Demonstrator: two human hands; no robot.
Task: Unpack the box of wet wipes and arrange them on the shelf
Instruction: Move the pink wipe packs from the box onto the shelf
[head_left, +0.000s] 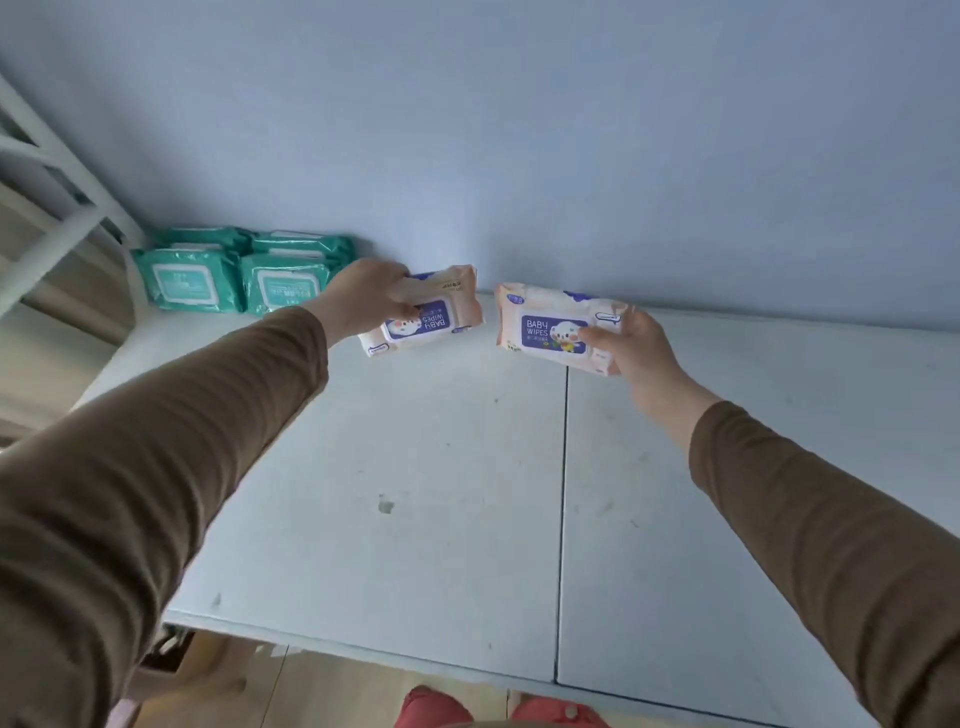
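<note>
I saw the left hand (363, 296) with its fingers curled round one peach pack of baby wipes (431, 319) at frame centre, over the shelf (415, 493). The right hand (631, 340) pinched a second peach pack (550, 325) just right of it. Teal packs (234, 278) sat upper left against the wall (519, 130).

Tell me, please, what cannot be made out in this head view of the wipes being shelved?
- The box: out of frame, below the shelf edge.
- Left hand fingers: wrapped over the left peach pack, hiding the far side of the grip.
- Rear teal packs: mostly hidden by the front teal packs; count unclear.
- Teal label text: too small and blurred.
- Right peach pack: near corner covered by the right hand.
</note>
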